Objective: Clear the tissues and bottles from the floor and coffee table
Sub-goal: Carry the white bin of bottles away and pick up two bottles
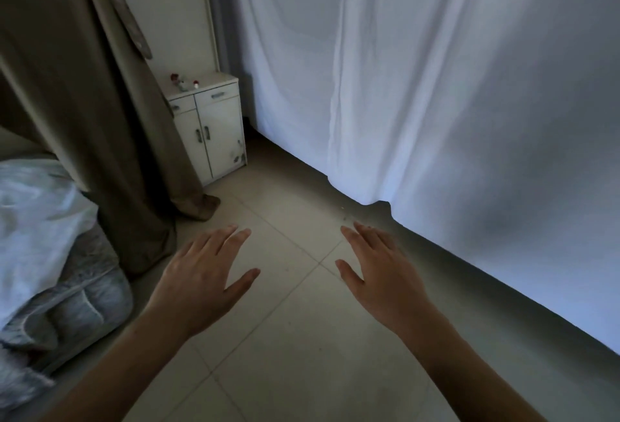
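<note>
Head view: the left hand (198, 282) and right hand (385, 279) are held flat, fingers spread and empty, over bare floor (302, 337) near the cabinet (214, 126), where no tissues or bottles are seen, so the gaze should be turned elsewhere first.

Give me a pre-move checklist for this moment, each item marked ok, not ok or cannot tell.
1. Left hand free: ok, fingers straight, holding nothing.
2. Right hand free: ok, fingers straight, holding nothing.
3. Tissues or bottles in view: not ok, none show on the tiled floor.
4. Coffee table in view: not ok, only a white cabinet, a brown curtain and a white curtain show.
5. Path ahead: ok, the floor between the hands is bare.
6. Items behind the white curtain's hem: cannot tell, hidden.
</note>
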